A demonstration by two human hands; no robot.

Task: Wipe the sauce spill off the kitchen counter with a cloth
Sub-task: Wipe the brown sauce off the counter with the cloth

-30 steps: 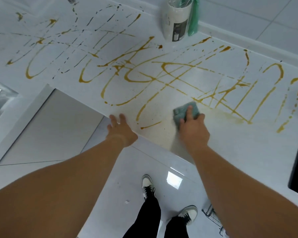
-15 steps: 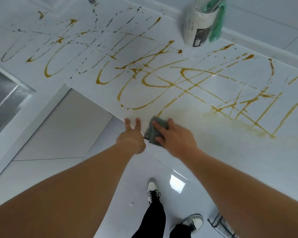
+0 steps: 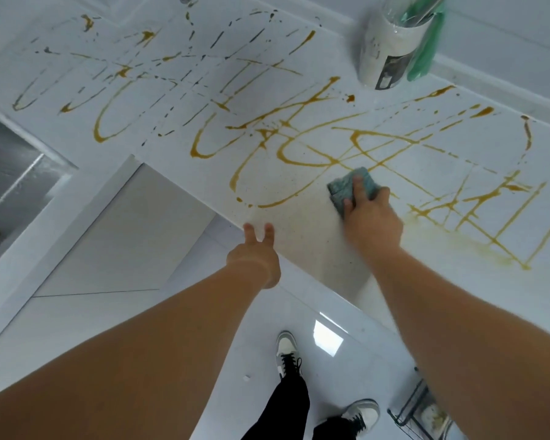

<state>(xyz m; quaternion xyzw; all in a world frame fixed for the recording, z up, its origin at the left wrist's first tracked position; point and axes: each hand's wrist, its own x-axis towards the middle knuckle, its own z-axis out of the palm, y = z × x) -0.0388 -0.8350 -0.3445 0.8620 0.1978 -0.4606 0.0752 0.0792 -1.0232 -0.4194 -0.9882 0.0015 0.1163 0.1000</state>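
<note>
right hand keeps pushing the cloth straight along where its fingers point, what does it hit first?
The right hand presses the cloth against the counter, fingers pointing away and slightly left. First in that line are the thick sauce lines just beyond the cloth. The white container stands much farther back, probably right of that line.

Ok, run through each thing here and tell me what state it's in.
Folded grey-green cloth: pressed flat on the counter under the right hand.
Right hand: gripping the cloth.
Left hand: open, fingertips on the counter edge.
White counter: smeared near the edge.
Yellow-brown sauce lines: mostly unwiped.

Folded teal cloth (image 3: 351, 187) amid sauce streaks (image 3: 267, 147)
</note>
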